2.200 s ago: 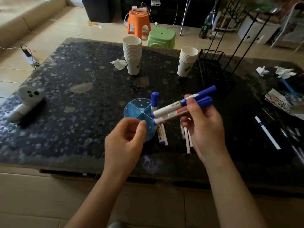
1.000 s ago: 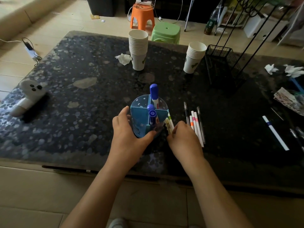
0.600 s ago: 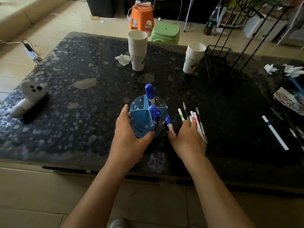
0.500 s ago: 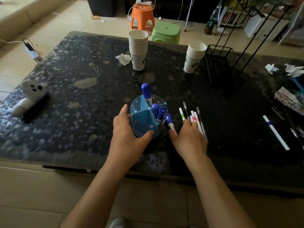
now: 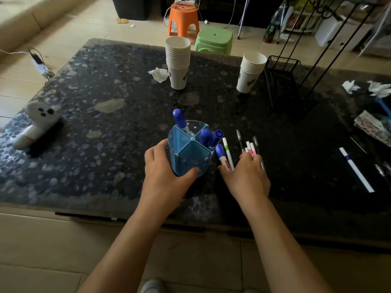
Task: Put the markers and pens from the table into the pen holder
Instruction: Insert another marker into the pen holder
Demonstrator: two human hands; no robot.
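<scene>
A blue, divided pen holder [image 5: 187, 160] stands upright near the table's front edge, and my left hand [image 5: 166, 169] is wrapped around its near side. Three blue-capped markers stick out of it: one [image 5: 179, 119] at the back left and two [image 5: 210, 137] at the right. My right hand [image 5: 246, 178] lies flat on the table just right of the holder, fingers spread. Its fingertips rest on loose pens: a blue marker [image 5: 221, 154], a white pen with a green band [image 5: 227, 152], pink-banded pens [image 5: 251, 148] and black pens [image 5: 240, 140]. Another white pen [image 5: 355, 169] lies far right.
Two stacks of paper cups [image 5: 177, 64] [image 5: 250, 72] and a black wire basket [image 5: 283, 77] stand at the back of the dark stone table [image 5: 105, 144]. A crumpled tissue [image 5: 159, 74] lies by the cups. A white ghost-shaped toy [image 5: 36, 123] sits at the left, papers [image 5: 370, 123] at the right.
The two markers my right hand held are now in the holder. That hand came down onto the loose pens and slid slightly right. My left hand has turned the holder a little.
</scene>
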